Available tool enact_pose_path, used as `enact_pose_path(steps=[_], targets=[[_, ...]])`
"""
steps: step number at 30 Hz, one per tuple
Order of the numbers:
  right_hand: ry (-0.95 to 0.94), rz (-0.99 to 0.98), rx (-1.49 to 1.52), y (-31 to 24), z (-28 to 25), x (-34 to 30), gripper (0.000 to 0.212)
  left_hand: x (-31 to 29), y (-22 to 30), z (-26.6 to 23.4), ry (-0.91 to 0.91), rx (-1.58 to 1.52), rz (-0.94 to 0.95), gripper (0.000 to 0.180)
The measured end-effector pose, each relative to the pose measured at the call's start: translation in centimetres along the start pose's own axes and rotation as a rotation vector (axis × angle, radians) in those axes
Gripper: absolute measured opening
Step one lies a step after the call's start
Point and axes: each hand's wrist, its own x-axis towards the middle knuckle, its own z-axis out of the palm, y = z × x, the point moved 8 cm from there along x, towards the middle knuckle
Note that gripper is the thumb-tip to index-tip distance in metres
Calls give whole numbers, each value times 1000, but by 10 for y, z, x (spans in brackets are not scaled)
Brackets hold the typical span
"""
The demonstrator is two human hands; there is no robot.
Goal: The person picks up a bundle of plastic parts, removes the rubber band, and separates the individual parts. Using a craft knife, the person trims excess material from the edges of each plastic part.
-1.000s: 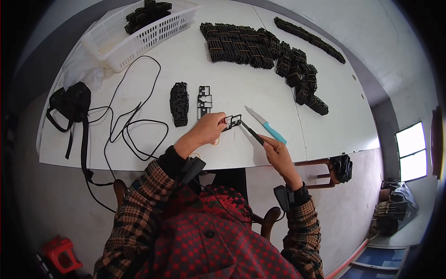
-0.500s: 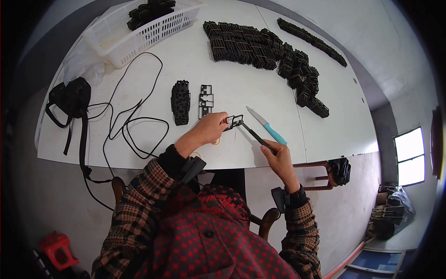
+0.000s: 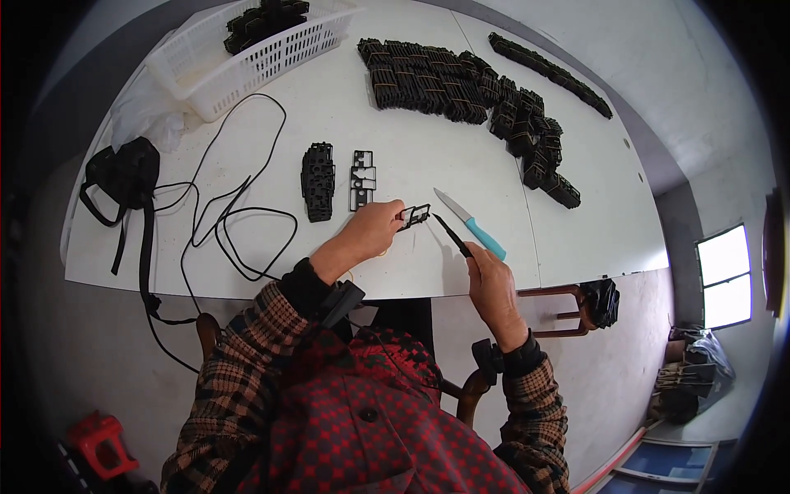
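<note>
a black frame (image 3: 419,216) is pinched in the left grip (image 3: 372,230), jutting to its right; a slim black tool (image 3: 449,232) is clasped in the right grip (image 3: 493,288). by a slipped tip, the left grip could be jabbed.

Plaid sleeves (image 3: 234,362) in tan and black, at lower left and lower right of the frame, end in plain black cuffs (image 3: 301,286). Blocky black devices (image 3: 341,303) sit beside both. At lower centre, a dark garment (image 3: 329,432) patterned with small red squares shows one round, dark button (image 3: 369,416). Both hands (image 3: 368,230) are bare.
</note>
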Motion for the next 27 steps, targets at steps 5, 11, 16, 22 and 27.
enact_pose_path(steps=[5, 11, 16, 22, 27], targets=[[-36, 43, -54, -6, 6, 4, 24, 0, 4, -1, 45, 95, 79, 12], [-60, 43, -204, -8, 10, 9, 22, 6, 0, 0, 38, 163, 44, 12], [-48, 25, -289, -11, 10, 8, 21, 4, 6, -2, 44, 174, 61, 13], [-39, 21, -274, -9, 11, 9, 21, 3, 7, -1, 43, 183, 38, 12], [-50, 17, -238, -10, 10, 9, 21, 2, 5, -1, 68, 203, 70, 13]])
